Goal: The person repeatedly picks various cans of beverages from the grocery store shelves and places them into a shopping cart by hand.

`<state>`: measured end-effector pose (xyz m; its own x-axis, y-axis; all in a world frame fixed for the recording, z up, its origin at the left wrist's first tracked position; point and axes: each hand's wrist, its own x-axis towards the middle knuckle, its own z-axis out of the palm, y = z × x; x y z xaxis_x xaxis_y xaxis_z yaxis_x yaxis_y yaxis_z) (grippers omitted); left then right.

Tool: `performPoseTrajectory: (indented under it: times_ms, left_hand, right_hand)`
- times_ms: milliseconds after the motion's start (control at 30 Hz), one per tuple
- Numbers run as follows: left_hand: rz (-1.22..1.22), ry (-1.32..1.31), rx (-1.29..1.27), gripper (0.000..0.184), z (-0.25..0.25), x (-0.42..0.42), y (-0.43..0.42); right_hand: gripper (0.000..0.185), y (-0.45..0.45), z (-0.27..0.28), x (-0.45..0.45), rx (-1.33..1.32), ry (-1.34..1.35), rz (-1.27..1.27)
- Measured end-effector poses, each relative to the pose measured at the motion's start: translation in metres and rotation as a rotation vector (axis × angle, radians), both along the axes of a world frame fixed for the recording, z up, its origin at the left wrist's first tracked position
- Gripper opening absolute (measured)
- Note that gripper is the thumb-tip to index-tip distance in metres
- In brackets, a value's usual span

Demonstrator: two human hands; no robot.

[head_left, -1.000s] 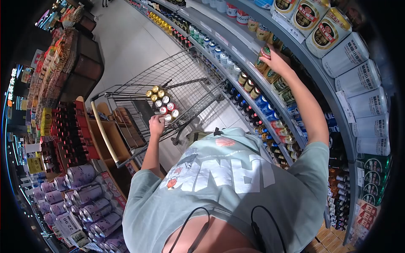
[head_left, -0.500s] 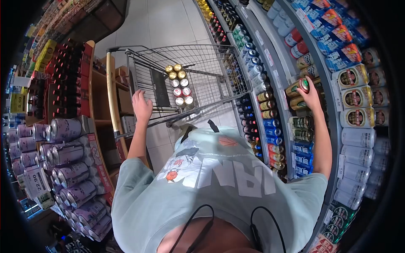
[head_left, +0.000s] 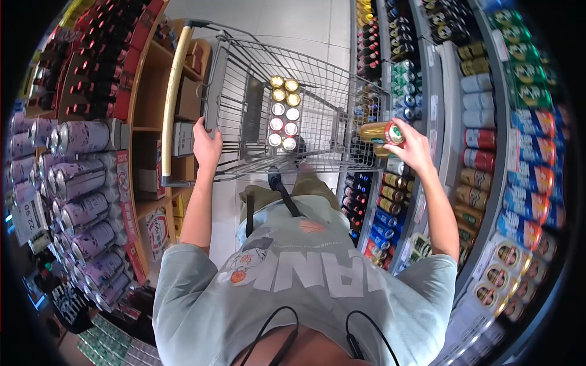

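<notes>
My right hand (head_left: 410, 145) is closed round the end of a gold can (head_left: 372, 132) with a green and red top, held at the cart's far right end. A second gold can (head_left: 379, 148) shows just below it, partly hidden; I cannot tell whether the same hand carries it. My left hand (head_left: 208, 145) grips the near rear corner of the wire shopping cart (head_left: 317, 66). Inside the cart, several upright cans (head_left: 278, 110) stand in two rows, some with gold tops and others silver.
Shelves of cans line the right, including red cans (head_left: 480, 139) and blue-and-orange packs (head_left: 531, 177). On the left are stacked purple cans (head_left: 84, 137) and dark bottles (head_left: 101, 67) on a wooden stand (head_left: 146, 137). The cart's handle (head_left: 176, 104) faces this stand.
My right hand has drawn the gold can off the right shelf and brought it left to the cart's edge. My left hand has closed on the cart's frame. The view has turned.
</notes>
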<state>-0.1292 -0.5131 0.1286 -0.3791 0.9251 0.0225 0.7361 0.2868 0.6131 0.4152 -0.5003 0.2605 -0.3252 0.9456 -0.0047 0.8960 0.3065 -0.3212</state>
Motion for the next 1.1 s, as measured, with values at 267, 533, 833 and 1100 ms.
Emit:
performPoseTrajectory:
  times_ms: [267, 533, 833, 1100]
  left_hand:
    - [0.142, -0.009, 0.062, 0.037, -0.015, 0.003, 0.006]
    - [0.243, -0.021, 0.091, 0.015, -0.022, 0.010, 0.010]
    - [0.252, -0.049, 0.095, 0.009, -0.028, 0.008, 0.008]
    - [0.245, -0.013, 0.098, 0.008, -0.030, 0.006, 0.005]
  right_hand:
    - [0.072, 0.149, -0.209, -0.075, -0.069, 0.157, 0.189]
    - [0.076, 0.217, -0.363, -0.111, 0.016, 0.088, 0.287]
    - [0.077, 0.240, -0.390, -0.121, 0.004, 0.009, 0.311]
    - [0.077, 0.236, -0.399, -0.120, 0.022, -0.008, 0.310]
